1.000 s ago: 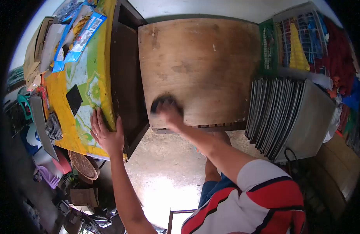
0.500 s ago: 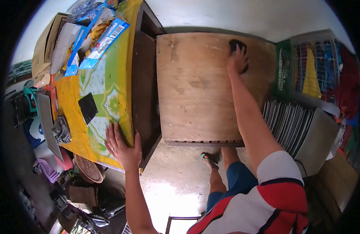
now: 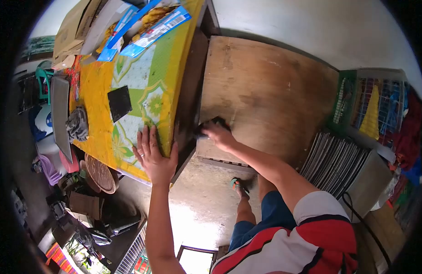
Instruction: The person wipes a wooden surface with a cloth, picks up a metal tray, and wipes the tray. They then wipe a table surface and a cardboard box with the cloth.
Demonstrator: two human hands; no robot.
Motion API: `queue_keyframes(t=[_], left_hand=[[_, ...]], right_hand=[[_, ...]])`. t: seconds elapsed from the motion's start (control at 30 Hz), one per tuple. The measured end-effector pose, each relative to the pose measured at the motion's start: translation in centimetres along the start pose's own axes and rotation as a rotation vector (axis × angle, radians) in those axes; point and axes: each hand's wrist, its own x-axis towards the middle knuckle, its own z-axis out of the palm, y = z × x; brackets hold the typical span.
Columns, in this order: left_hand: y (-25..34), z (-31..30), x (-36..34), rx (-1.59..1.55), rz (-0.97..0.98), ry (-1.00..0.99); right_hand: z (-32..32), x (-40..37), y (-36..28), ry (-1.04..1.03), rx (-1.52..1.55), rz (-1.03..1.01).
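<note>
My left hand (image 3: pixel 157 157) lies flat, fingers spread, near the edge of a table with a yellow and green patterned cover (image 3: pixel 99 82). A black square (image 3: pixel 119 104) lies on that cover, above my fingers. My right hand (image 3: pixel 218 136) presses a dark cloth (image 3: pixel 218 122) onto the lower left corner of a brown wooden board (image 3: pixel 266 96), close to the table's dark side. Part of the cloth is hidden under the hand.
Opened blue boxes (image 3: pixel 151 29) and a cardboard box (image 3: pixel 74 34) stand at the table's far end. A grey cloth (image 3: pixel 77 124) lies at its left edge. Right of the board are a green crate (image 3: pixel 342 100), a wire basket and a stack of thin sheets (image 3: pixel 327 160).
My right hand has moved with the dark cloth from the board's upper right to its lower left corner. The view has shifted; my left hand stays on the table.
</note>
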Motion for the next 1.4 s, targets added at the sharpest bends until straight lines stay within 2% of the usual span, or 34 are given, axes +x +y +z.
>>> queue_keyframes(t=[0.03, 0.07, 0.13, 0.17, 0.2, 0.23, 0.3, 0.4, 0.43, 0.47, 0.5, 0.53, 0.57, 0.63, 0.67, 0.7, 0.77, 0.8, 0.87, 0.9, 0.93, 0.97, 1.0, 1.1, 1.13, 1.17, 1.2, 1.27, 1.33, 1.4], left_hand=[[-0.1, 0.1, 0.0, -0.010, 0.006, 0.011], [-0.1, 0.1, 0.0, -0.016, 0.007, 0.010], [0.0, 0.0, 0.1, -0.013, 0.010, 0.007], [0.1, -0.1, 0.1, -0.003, 0.009, 0.007], [0.1, -0.2, 0.1, 0.007, 0.010, 0.005], [0.0, -0.3, 0.1, 0.018, 0.003, -0.001], [0.1, -0.1, 0.1, 0.028, -0.006, -0.005], [0.0, -0.1, 0.0, -0.012, 0.002, -0.006], [-0.1, -0.2, 0.2, -0.016, 0.009, -0.002], [0.0, -0.4, 0.2, -0.016, -0.002, -0.013], [0.1, -0.4, 0.2, -0.008, 0.002, -0.004], [-0.1, -0.3, 0.1, 0.001, 0.009, 0.004], [-0.1, -0.1, 0.1, 0.008, 0.016, 0.016], [-0.3, 0.2, 0.0, -0.019, 0.015, 0.020], [-0.3, 0.2, -0.1, -0.028, 0.015, 0.021], [-0.3, 0.2, -0.2, -0.032, 0.010, 0.016], [-0.2, 0.0, -0.1, -0.036, 0.001, 0.013], [0.0, -0.2, -0.1, -0.008, 0.000, 0.014], [0.1, -0.2, -0.1, 0.002, 0.008, 0.021], [0.1, -0.1, -0.1, 0.006, 0.010, 0.027], [0.0, 0.0, 0.0, 0.000, 0.014, 0.031], [-0.2, 0.2, 0.0, -0.005, 0.017, 0.033], [-0.3, 0.3, -0.2, -0.012, 0.018, 0.036], [-0.3, 0.3, -0.3, -0.012, 0.015, 0.036], [-0.3, 0.3, -0.3, -0.012, 0.020, 0.039], [-0.4, 0.4, -0.2, -0.011, 0.024, 0.044], [-0.4, 0.4, -0.3, -0.010, 0.029, 0.046], [-0.5, 0.6, -0.6, -0.003, 0.027, 0.047], [-0.5, 0.5, -0.3, 0.005, 0.028, 0.053], [-0.3, 0.5, -0.4, 0.007, 0.014, 0.050]], right_hand=[[-1.9, 1.4, -0.4, 0.149, 0.134, 0.067], [-2.8, 3.9, 2.1, 0.367, 0.198, 0.101], [-8.7, 10.2, 4.7, 0.806, 0.511, 0.134], [-14.0, 13.0, 4.7, 0.734, -0.122, 0.193], [-16.8, 16.0, 6.5, 0.815, -0.178, 0.153], [-18.6, 19.0, 8.1, 0.822, -0.303, 0.271], [-18.7, 22.3, 12.2, 0.689, -0.468, 0.335], [-16.7, 21.6, 11.9, 0.362, -0.593, 0.369], [-12.5, 19.9, 12.4, 0.409, -0.732, 0.156], [-9.1, 16.9, 10.1, 0.481, -0.685, 0.079], [-6.3, 13.9, 8.0, 0.391, -0.741, 0.023], [-3.4, 10.9, 4.6, 0.254, -0.768, 0.072], [0.1, 7.4, 3.1, 0.216, -0.689, -0.026], [6.5, -0.4, 2.1, 0.113, -0.343, -0.311], [6.8, -2.9, -0.4, -0.133, -0.245, -0.243], [7.1, -4.2, -1.8, -0.238, -0.206, -0.184], [5.1, -3.9, -3.0, -0.122, -0.056, 0.014], [3.2, -2.2, -2.9, 0.106, 0.303, 0.195], [-1.2, 1.2, 2.5, 0.481, 1.012, 0.322], [-6.1, 2.3, 4.4, 0.549, 0.083, 0.191], [-10.4, 3.3, 6.5, 0.538, -0.168, 0.172], [-12.7, 3.7, 7.0, 0.683, -0.524, 0.194], [-12.7, 3.2, 8.7, 0.654, -0.505, 0.290], [-5.0, -0.1, 7.2, 0.548, -0.665, 0.198], [-2.7, -1.2, 2.8, 0.180, -0.825, 0.350], [2.0, -2.9, 0.6, 0.112, -0.680, 0.342], [4.4, -6.1, -2.9, 0.107, -0.346, 0.254], [12.8, -10.9, -4.0, -0.067, -0.160, 0.032], [12.8, -10.9, -6.4, -0.021, 0.055, 0.076], [11.0, -9.0, -6.8, 0.206, 0.334, 0.286]])
